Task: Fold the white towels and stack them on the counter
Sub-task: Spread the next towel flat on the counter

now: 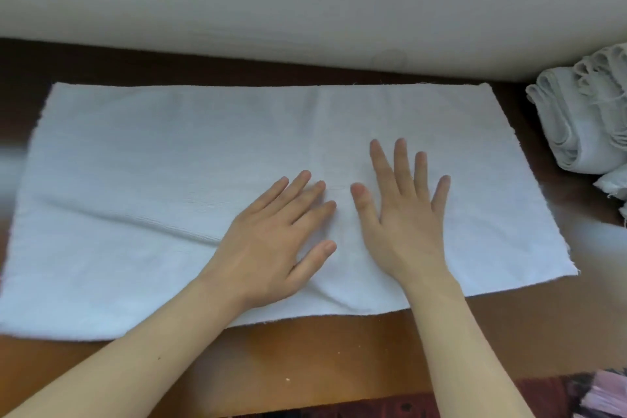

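Towel (169,163) lies spread across the surface (339,356); we press our left hand (271,241) and right hand (403,214) flat, fingers straight, gripping nothing, likely smoothing creases before folding.

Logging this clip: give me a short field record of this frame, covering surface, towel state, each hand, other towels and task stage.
surface: wooden counter
towel: white towel spread out on the counter, with a wrinkle near its front edge
left hand: left hand palm down on the towel, fingers straight
right hand: right hand palm down on the towel beside the left, fingers spread
other towels: heap of white towels at the right edge, loosely bunched
stage: being smoothed; no fold made yet
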{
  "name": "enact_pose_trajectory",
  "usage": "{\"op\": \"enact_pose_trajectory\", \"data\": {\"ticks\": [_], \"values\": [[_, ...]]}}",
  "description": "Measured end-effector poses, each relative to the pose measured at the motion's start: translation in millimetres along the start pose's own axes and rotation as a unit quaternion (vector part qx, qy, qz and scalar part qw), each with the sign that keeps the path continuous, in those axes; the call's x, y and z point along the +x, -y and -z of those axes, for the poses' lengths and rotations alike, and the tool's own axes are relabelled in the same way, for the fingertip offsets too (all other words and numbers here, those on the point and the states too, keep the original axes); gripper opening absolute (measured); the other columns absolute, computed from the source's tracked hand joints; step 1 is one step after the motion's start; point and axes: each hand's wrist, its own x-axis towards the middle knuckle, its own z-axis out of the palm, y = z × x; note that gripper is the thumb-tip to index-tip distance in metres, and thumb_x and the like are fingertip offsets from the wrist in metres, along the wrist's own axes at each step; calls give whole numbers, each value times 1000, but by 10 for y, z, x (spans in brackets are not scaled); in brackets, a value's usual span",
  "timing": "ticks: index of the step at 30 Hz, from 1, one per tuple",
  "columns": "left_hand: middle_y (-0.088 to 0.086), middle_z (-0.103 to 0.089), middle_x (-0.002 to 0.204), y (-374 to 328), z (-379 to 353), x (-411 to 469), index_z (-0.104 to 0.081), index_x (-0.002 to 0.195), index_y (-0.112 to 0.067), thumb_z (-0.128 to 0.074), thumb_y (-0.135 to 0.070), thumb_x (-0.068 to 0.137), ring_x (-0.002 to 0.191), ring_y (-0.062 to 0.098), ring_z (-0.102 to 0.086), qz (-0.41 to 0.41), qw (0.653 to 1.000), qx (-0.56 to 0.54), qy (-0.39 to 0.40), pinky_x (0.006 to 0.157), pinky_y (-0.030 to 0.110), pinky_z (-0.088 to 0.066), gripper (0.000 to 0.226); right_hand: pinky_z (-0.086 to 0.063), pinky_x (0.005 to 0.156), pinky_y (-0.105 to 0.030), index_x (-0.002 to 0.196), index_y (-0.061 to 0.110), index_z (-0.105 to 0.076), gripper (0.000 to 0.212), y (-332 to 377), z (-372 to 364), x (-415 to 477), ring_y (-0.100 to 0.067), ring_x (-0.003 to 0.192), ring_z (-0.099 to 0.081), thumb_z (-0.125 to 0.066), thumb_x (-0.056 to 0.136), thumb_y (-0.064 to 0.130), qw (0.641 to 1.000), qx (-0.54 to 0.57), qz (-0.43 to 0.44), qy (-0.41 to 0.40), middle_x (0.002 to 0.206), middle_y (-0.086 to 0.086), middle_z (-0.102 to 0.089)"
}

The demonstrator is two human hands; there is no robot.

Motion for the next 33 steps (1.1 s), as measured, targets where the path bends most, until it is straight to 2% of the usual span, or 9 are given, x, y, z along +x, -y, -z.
{"op": "enact_pose_trajectory", "data": {"ticks": [3,8,11,14,18,20,24,29,33], "values": [[8,-43,154,199,74,-258,-57,139,-13,-38,-47,102,149,24,-26,36,999,10,-22,121,43,-23,54,11,120,-52,151,47,16,64,273,-187,20,-18,149,21,7,92,69,997,-33,55,32,163,10,21],[7,-36,157,539,198,-701,-52,144,-20,-41,-53,98,152,24,-18,77,997,25,-8,124,42,-15,58,8,120,-54,153,43,13,67,351,-143,89,-21,150,17,-1,93,69,998,-18,-46,44,164,7,16],[7,-31,160,652,241,-863,-48,147,-22,-42,-54,97,152,24,-16,94,995,24,-10,123,43,-17,59,13,120,-51,152,44,14,63,895,-152,119,-20,150,19,-2,95,66,998,-10,55,18,163,8,19],[7,-26,162,735,282,-1028,-44,149,-24,-39,-57,98,153,23,-13,122,992,19,-5,123,42,-16,62,13,120,-52,152,46,15,61,1299,-310,152,-18,149,23,-3,96,65,986,-36,152,48,163,9,21],[6,-25,163,933,400,-1302,-43,150,-26,-36,-60,97,153,24,-12,165,986,28,-5,123,43,-14,63,11,119,-55,153,46,10,65,1527,-379,235,-22,150,20,-8,94,68,992,-41,103,68,164,8,18],[6,-23,163,1046,438,-1418,-39,152,-28,-34,-61,97,153,25,-10,183,982,40,2,123,44,-12,64,13,119,-55,153,46,9,66,1743,-351,242,-24,150,19,-11,94,69,992,-32,113,51,164,8,18],[2,-12,166,1181,462,-1516,-19,158,-32,-28,-64,97,154,24,-3,194,979,57,27,122,45,-9,69,13,118,-56,151,48,13,63,2193,-504,289,-26,149,24,-8,95,68,981,-50,180,59,163,8,20],[-4,9,166,1473,570,-1451,2,158,-37,-16,-69,95,152,18,16,214,975,50,27,123,42,5,73,12,117,-60,151,49,14,63,2472,-653,553,-30,149,22,-7,95,69,982,-66,170,54,164,8,19],[-3,5,166,1623,676,-1473,-8,158,-38,-13,-68,94,152,17,14,229,973,37,25,124,39,6,71,13,115,-62,152,47,9,65,2586,-607,693,-29,149,20,-9,94,70,985,-48,153,57,164,8,15]]}}
